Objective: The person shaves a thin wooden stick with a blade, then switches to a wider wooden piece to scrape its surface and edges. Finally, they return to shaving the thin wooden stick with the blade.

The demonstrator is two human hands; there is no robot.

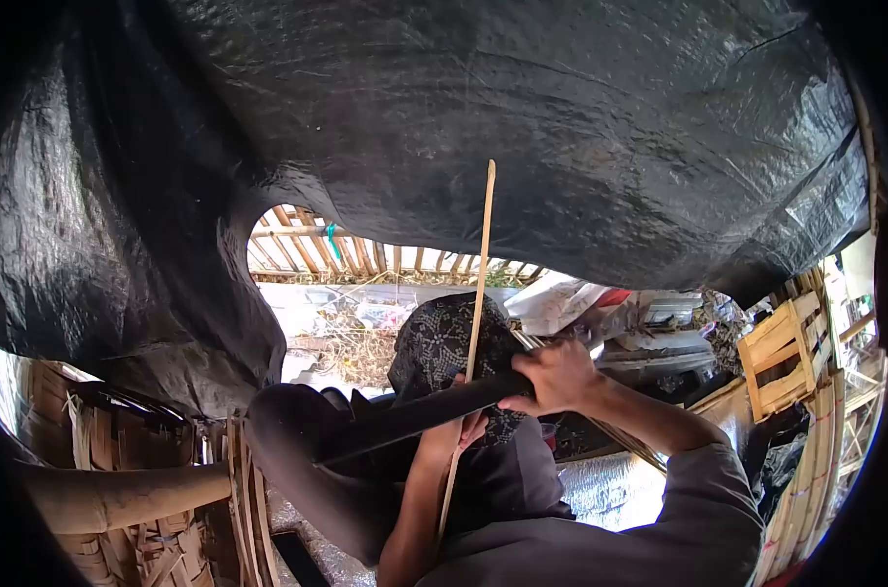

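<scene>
A long thin pale strip (pixel 483 245) stands nearly upright in front of me, its lower end running down beside my forearm. My left hand (pixel 468 426) is closed around this strip, partly hidden behind a dark bar. The dark, flat bar (pixel 405 421) slants from my knee up to the right. Its upper end is in my right hand (pixel 554 380), with the fingers wrapped over it. Bar and strip cross just above my left hand. Behind them lies a dark patterned cloth (pixel 442 338).
A black plastic sheet (pixel 561 127) hangs overhead and to the left. A wooden crate (pixel 784 357) is at the right. A thick bamboo pole (pixel 121 499) and woven baskets are at the lower left. A slatted bamboo fence (pixel 366 256) stands beyond.
</scene>
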